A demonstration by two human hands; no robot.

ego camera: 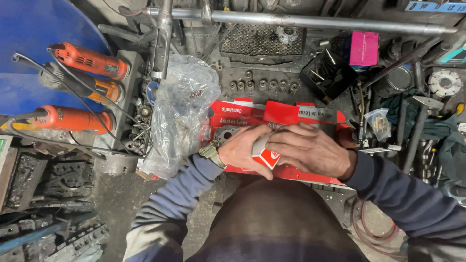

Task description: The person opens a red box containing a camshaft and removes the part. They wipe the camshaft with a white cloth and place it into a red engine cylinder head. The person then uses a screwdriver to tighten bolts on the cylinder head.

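Observation:
A long red cardboard box [242, 112] with its flaps open lies across the workbench in front of me. My left hand [241, 148] grips a small red and white carton [266, 156] over the box's near edge; a watch sits on that wrist. My right hand [308, 148] lies flat over the same carton and over my left fingers. A grey metal part [224, 134] shows inside the box, just left of my left hand.
A crumpled clear plastic bag [180, 109] lies left of the box. Three orange angle grinders [87, 60] rest by a blue drum [29, 48] at the left. A socket row [262, 85], a black bin of bits [327, 73], a pink box [364, 47] and a steel tube [315, 20] are behind.

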